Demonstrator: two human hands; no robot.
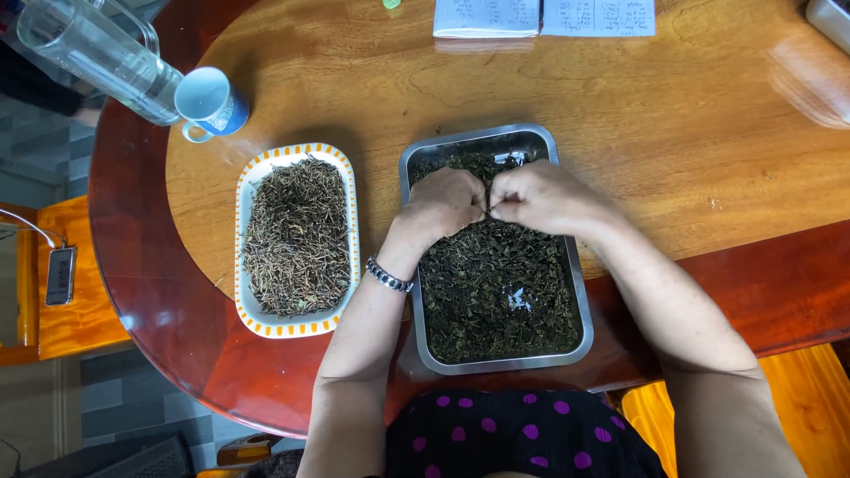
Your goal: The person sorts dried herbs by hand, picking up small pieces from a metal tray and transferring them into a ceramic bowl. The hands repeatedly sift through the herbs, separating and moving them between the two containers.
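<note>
Pinching one thin stem between left hand and right hand, both closed, directly above the leaf-filled steel tray.

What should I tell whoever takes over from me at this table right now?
Left hand and right hand: together over the steel tray, pinching a thin stem between the fingertips.
Steel tray: nearly full of dark dried leaves.
White tray, left of it: holds a pile of stems.
Done: many stems already separated.
Left: most of the leaves look unsorted.
</note>
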